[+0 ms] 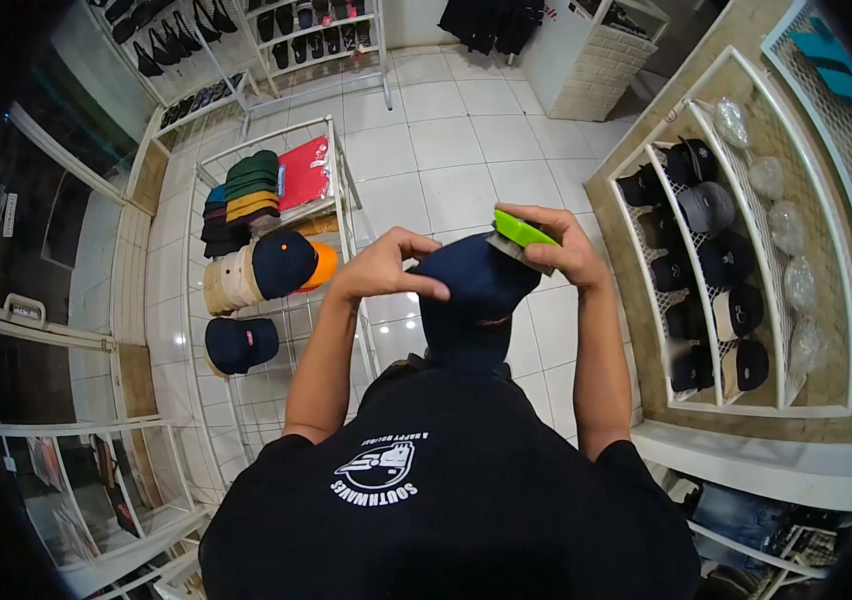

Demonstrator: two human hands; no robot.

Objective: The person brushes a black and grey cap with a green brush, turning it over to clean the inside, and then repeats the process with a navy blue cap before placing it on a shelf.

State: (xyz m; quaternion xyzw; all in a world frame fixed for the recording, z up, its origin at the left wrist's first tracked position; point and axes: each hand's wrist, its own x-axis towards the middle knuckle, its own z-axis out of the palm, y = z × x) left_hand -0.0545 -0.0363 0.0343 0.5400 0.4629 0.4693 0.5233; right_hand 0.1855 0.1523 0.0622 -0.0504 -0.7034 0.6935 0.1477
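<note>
A navy blue cap (471,290) is held up in front of my chest. My left hand (386,268) grips its left side, with the thumb lying over the fabric and the other fingers curled partly out of sight. In my right hand (571,245) is a brush with a bright green back (523,230), pinched between thumb and fingers. Its pale bristles lie against the upper right of the cap, apparently touching the fabric.
To my left, a white wire rack (196,215) carries stacked beanies (251,185), a red folded item (304,170) and several caps (241,343). On my right stands a shelf of caps (708,208). Glass doors (66,290) are at far left.
</note>
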